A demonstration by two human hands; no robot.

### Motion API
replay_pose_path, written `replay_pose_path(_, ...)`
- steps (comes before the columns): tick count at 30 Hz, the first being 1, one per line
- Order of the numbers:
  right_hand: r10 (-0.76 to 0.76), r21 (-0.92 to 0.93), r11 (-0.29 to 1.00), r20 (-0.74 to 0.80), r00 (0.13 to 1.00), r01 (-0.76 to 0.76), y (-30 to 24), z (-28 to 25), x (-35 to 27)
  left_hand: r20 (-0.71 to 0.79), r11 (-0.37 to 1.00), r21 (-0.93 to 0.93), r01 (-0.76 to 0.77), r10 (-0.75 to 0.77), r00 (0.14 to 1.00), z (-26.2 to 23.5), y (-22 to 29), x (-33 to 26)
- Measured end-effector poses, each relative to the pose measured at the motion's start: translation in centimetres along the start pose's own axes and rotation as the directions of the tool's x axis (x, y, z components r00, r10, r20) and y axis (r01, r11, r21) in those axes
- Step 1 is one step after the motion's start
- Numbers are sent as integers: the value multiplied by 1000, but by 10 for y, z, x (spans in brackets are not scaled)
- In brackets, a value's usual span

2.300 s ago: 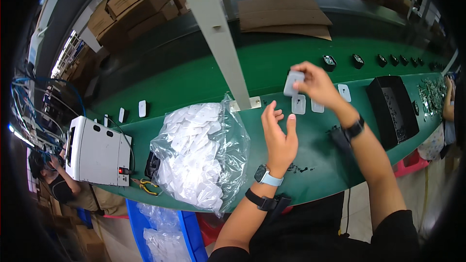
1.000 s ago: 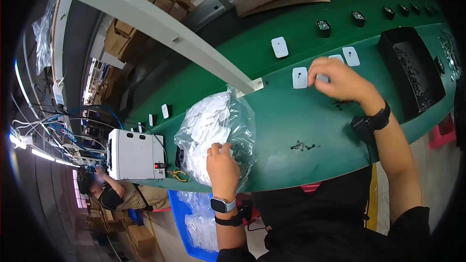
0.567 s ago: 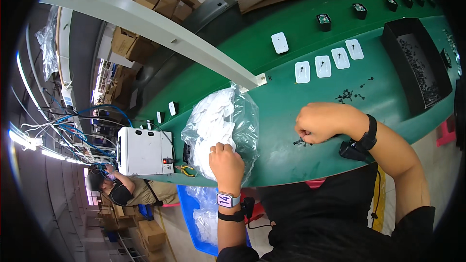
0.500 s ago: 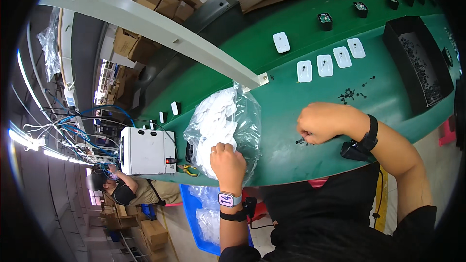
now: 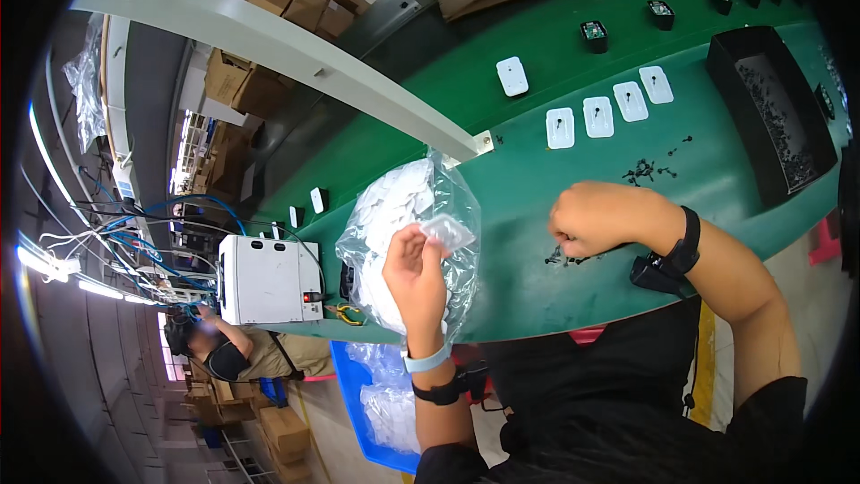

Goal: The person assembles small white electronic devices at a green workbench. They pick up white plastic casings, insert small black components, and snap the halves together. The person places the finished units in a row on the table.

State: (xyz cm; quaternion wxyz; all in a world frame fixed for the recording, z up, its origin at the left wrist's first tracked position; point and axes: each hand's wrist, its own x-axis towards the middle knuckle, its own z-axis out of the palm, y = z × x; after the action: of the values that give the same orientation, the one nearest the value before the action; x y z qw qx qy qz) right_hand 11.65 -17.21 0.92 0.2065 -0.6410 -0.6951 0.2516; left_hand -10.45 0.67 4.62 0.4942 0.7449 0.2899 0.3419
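Raised over the clear plastic bag of white covers [image 5: 372, 233], my left hand [image 5: 416, 291] is closed on one white plastic cover [image 5: 451, 231], its palm turned up. My right hand [image 5: 602, 218] rests low over the green table with curled fingers, beside a few small black pin-like parts [image 5: 555, 257]. Whatever its fingertips pinch is hidden. Further off lies a loose cluster of the same black parts [image 5: 641, 171]. Beyond that, several white covers [image 5: 598, 116] stand in a row, each with a black part on it.
A black box [image 5: 748, 63] of small black parts stands at the right. On the green conveyor [image 5: 555, 54] sit a white cover and several black housings with circuit boards. A white machine [image 5: 269, 280], yellow-handled pliers [image 5: 345, 313] and a metal post [image 5: 296, 49] are leftward; a co-worker sits beyond.
My left hand has come up out of the bag and turned over, now with a white cover in its fingers. My right hand has barely moved.
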Motion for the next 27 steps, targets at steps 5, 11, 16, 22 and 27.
replay_pose_path(5,6,130,992,-38,999,-1,9,-12,-8,213,765,-590,259,-162,964,73,3,34)
replay_pose_path(11,-66,175,981,-70,995,78,10,-17,-5,445,516,-726,455,-152,882,120,-18,59)
replay_pose_path(16,-79,121,989,-20,997,81,13,-6,-5,464,581,-651,488,-203,862,119,-33,60)
replay_pose_path(22,-106,-1,994,-27,994,106,11,-1,-1,429,569,-675,470,-215,877,120,-33,51)
replay_pose_path(27,-147,-36,989,-145,978,143,8,0,1,448,555,-664,502,-243,860,123,-30,48)
